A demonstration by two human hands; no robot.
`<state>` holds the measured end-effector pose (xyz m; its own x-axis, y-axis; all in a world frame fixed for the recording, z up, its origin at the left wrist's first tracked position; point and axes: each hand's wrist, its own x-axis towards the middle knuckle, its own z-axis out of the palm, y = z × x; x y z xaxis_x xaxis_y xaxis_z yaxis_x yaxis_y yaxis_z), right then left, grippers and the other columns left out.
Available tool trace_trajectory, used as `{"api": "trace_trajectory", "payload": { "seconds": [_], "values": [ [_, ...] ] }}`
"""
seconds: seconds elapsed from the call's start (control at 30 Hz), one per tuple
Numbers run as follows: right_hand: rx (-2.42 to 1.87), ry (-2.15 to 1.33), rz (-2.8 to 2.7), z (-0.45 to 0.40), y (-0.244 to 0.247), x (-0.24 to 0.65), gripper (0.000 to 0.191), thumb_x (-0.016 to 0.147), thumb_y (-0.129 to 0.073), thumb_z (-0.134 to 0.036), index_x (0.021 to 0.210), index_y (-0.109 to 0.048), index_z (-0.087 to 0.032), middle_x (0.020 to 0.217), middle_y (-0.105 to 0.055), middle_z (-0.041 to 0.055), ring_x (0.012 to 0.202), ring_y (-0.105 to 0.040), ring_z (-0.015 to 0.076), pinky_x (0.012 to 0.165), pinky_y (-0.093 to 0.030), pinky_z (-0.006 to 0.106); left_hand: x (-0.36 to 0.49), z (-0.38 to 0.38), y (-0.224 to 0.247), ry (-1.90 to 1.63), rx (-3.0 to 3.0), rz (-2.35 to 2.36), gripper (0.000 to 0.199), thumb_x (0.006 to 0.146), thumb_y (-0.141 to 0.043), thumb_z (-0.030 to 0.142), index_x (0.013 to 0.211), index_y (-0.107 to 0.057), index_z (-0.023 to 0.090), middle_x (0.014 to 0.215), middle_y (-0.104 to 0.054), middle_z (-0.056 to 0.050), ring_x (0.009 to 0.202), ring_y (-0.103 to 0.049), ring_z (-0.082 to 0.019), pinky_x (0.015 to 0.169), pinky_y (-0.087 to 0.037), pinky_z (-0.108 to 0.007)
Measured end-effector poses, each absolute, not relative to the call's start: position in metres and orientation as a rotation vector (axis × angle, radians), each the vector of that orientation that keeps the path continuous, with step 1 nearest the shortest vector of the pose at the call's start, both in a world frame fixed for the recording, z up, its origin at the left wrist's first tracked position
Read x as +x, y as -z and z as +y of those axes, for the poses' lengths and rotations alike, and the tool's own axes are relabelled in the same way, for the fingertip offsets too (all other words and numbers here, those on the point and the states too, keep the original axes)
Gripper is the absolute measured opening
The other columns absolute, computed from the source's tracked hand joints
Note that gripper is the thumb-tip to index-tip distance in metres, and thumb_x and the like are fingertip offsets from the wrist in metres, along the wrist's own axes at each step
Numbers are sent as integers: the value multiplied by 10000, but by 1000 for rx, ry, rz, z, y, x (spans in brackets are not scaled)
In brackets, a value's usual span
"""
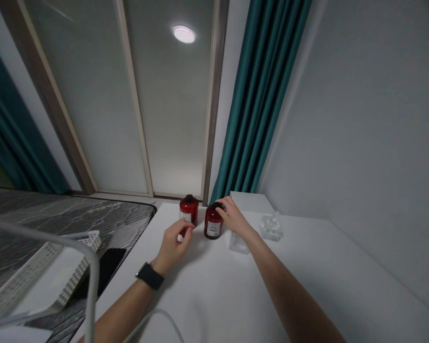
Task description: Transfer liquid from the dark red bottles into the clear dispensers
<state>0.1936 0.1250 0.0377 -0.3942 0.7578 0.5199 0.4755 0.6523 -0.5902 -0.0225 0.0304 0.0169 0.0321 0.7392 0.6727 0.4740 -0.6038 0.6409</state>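
Two dark red bottles with black tops and white labels stand upright on the white table (214, 286). My right hand (230, 214) reaches over the nearer bottle (213, 227), its fingers wrapped around the black top. In front of the other bottle (189, 206) is my left hand (175, 238), wearing a black watch (150, 276) on the wrist. Its fingers are curled together and cover the lower part of that bottle; whether they touch it or pinch something small is hidden.
A clear plastic container (239, 244) sits under my right forearm, with crumpled clear plastic (270, 226) to its right. Behind is a white box (252, 202). Left of the table lie a white perforated basket (25, 281) and a black flat object (110, 262). A pale cable (93, 286) crosses the lower left.
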Motion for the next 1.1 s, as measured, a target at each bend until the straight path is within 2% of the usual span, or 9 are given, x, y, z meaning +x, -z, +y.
{"api": "trace_trajectory", "payload": {
  "seconds": [0.23,0.43,0.63,0.7,0.8,0.93,1.03,1.1],
  "values": [
    [-970,-404,-2042,114,-39,201,331,919,-553,-220,1246,-596,-201,1138,-578,99,1117,-570,251,1031,-458,451,-22,30,-13,-1299,2565,1170,177,901,-476,184,811,-628,193,683,-607,-43,648,-562,-181,637,-425,-297],
    [-987,-370,-2014,78,-30,231,421,925,-565,-263,1344,-528,-257,1234,-600,93,1188,-561,255,1061,-439,465,-33,36,-17,-1216,2581,1227,166,887,-499,215,791,-634,200,680,-619,-31,636,-566,-171,640,-426,-285],
    [-1100,-317,-1863,48,7,257,503,898,-590,-297,1383,-469,-246,1335,-510,126,1290,-482,297,1137,-361,545,-62,46,-24,-1164,2461,1527,269,952,-390,274,840,-617,181,768,-636,-57,659,-550,-173,608,-402,-273],
    [-1146,-284,-1825,45,20,261,544,878,-610,-303,1396,-454,-250,1358,-483,124,1311,-461,304,1158,-331,554,-72,48,-26,-1063,2447,1606,295,955,-380,295,802,-606,182,746,-629,-52,641,-539,-174,605,-385,-279],
    [-1180,-286,-1797,46,34,264,598,856,-621,-304,1419,-426,-257,1384,-461,120,1338,-435,310,1173,-309,558,-82,51,-28,-842,2448,1664,300,936,-434,332,727,-599,192,681,-616,-33,626,-543,-181,611,-366,-286],
    [-1238,-364,-1768,53,46,265,716,821,-653,-326,1467,-352,-251,1400,-454,125,1357,-416,323,1166,-312,572,-81,51,-22,-610,2427,1684,253,888,-535,413,805,-650,204,775,-677,-54,713,-612,-217,643,-388,-291],
    [-1270,-480,-1735,56,50,267,796,802,-666,-341,1498,-294,-239,1373,-483,133,1314,-469,329,1140,-339,582,-76,49,-13,-496,2416,1679,247,815,-628,453,863,-660,213,853,-691,-65,749,-637,-239,654,-406,-293],
    [-1276,-540,-1715,55,49,267,819,795,-669,-340,1507,-281,-220,1320,-523,134,1249,-523,321,1122,-358,578,-73,49,-8,-446,2417,1673,210,784,-658,406,868,-655,214,888,-691,-71,764,-645,-249,663,-412,-297]
  ]
}}
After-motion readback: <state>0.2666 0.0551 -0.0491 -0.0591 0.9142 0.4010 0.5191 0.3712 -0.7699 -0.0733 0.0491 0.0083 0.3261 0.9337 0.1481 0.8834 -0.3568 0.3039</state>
